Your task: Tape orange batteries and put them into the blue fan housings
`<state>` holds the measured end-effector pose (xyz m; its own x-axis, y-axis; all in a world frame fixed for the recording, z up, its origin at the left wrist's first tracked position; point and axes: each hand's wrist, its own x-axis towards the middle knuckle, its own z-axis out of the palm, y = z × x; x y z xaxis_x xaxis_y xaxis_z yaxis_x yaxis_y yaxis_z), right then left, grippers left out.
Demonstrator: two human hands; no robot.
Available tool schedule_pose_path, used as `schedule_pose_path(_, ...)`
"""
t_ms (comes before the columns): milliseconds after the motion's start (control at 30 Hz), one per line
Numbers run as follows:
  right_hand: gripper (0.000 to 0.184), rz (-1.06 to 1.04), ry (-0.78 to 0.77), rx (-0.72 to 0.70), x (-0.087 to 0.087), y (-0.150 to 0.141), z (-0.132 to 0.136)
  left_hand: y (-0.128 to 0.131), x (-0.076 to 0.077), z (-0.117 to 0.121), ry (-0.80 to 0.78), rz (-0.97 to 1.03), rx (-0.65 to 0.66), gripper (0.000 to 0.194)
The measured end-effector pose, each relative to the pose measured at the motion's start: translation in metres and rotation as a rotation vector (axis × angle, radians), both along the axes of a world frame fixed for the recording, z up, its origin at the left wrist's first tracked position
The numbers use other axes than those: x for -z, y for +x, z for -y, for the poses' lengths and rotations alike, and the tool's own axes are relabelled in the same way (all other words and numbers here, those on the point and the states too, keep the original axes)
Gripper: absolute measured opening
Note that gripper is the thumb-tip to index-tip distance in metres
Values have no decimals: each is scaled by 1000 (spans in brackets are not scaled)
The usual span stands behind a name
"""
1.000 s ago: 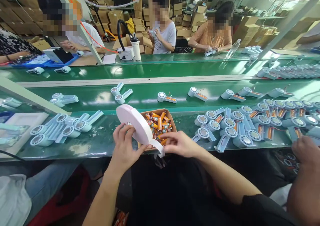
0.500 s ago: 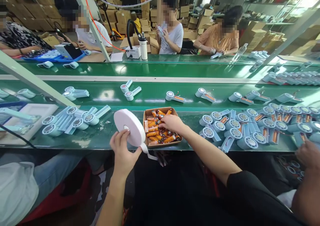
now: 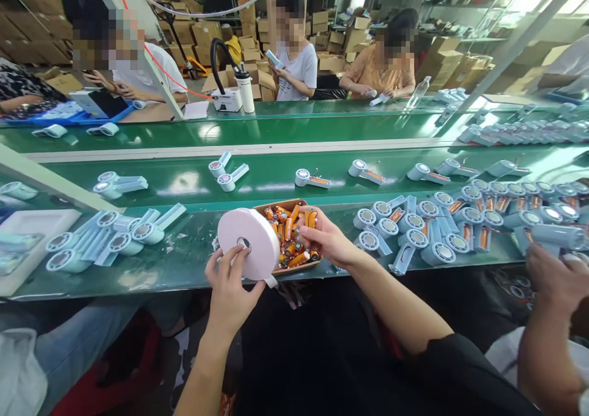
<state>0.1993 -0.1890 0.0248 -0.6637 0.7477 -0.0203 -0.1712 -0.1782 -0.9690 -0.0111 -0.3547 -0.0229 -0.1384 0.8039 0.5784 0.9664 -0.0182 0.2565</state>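
My left hand [image 3: 232, 290] is closed on a large roll of white tape [image 3: 257, 235], its fingers hooked at the centre hole. A short free end of tape hangs from the roll's lower edge by my thumb. My right hand [image 3: 332, 239] pinches an orange battery [image 3: 310, 218] above the right side of a cardboard box [image 3: 276, 271]. Many loose orange batteries [image 3: 289, 229] fill that box, which the roll partly covers on its left.
Light-blue handheld fan bodies lie piled right [image 3: 416, 238] and left [image 3: 122, 241] on the bench. More fan bodies [image 3: 302, 178] sit on the green belt [image 3: 267, 198]. A co-worker's hand [image 3: 552, 275] holds a fan part at far right. Several people sit opposite.
My right hand let go of the tape end, reached into the box, and has come up with a battery. The left hand keeps the roll, now turned more face-on.
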Motion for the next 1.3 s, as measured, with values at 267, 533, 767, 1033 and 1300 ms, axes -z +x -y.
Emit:
schedule_pose_path(267,44,405,662,15,-38,32,-8,9,-11,1,-23,-141,41,78)
schedule_pose_path(533,18,449,589,-209,-39,29,-27,-3,-22,0,-126,-274,165,78)
schedule_pose_path(767,60,-273,-143,417,31,-21,12,24,-15,-12,-36,-224,98,41)
schedule_pose_path(1033,18,-382,81,861,-28,66,-136,13,-33,-44,-381,-52,350,64)
schedule_pose_path(1300,54,-233,79,604,12,61,-93,-79,-50,-242,-512,53,111,44)
